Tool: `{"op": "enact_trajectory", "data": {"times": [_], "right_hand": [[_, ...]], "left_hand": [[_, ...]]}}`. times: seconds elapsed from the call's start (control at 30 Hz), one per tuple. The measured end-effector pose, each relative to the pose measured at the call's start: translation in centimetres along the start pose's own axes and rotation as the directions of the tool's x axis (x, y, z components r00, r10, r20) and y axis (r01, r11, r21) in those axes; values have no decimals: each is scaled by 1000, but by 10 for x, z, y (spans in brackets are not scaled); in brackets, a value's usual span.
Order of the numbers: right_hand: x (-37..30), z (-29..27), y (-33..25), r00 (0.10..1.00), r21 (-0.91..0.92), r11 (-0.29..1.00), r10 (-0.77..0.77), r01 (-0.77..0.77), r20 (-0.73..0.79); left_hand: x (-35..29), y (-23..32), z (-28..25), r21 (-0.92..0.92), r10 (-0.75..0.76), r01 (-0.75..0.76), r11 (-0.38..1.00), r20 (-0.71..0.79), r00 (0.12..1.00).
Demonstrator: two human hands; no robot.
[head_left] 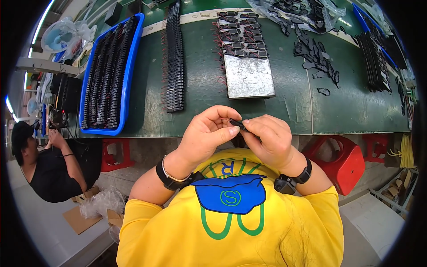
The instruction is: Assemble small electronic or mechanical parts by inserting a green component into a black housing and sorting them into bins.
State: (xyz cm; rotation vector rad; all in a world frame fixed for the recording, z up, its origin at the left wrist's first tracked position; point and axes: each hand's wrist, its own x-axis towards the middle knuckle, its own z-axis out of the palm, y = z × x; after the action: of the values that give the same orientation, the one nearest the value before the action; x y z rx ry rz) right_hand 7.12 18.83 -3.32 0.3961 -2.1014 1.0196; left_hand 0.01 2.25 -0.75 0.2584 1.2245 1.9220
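Observation:
Just off the table's near edge, my left hand (pixel 210 129) and my right hand (pixel 270 137) meet around a small black part (pixel 238 124) with a thin red wire. Thumb and fingers of each hand pinch one end of it, covering much of its shape. Beyond them lies a silver metal block (pixel 249 76). Rows of small black rectangular parts (pixel 238 39) with red wires rest on its far half. To the left of the block runs a long row of stacked black parts (pixel 174 66), red wires sticking out on its left side.
A blue tray (pixel 105 131) packed with black part rows stands at left. Loose black flat frames (pixel 316 55) and a clear plastic bag (pixel 302 15) lie at right, near stacked black strips (pixel 373 62). Red stools (pixel 340 162) stand under the table. Another person (pixel 53 160) works at far left.

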Motion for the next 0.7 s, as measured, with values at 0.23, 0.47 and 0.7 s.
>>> {"op": "enact_trajectory", "data": {"times": [0.23, 0.47, 0.7], "right_hand": [[-7, 3, 6, 998, -33, 998, -53, 51, -47], [-12, 4, 7, 990, -83, 990, -118, 111, -77], [-13, 3, 7, 992, -72, 993, -100, 95, -72]], "left_hand": [[1, -4, 5, 52, 29, -27, 998, -46, 999], [-1, -10, 3, 78, 100, -97, 992, -30, 995], [-1, -9, 9, 89, 99, -91, 992, -80, 992]]}}
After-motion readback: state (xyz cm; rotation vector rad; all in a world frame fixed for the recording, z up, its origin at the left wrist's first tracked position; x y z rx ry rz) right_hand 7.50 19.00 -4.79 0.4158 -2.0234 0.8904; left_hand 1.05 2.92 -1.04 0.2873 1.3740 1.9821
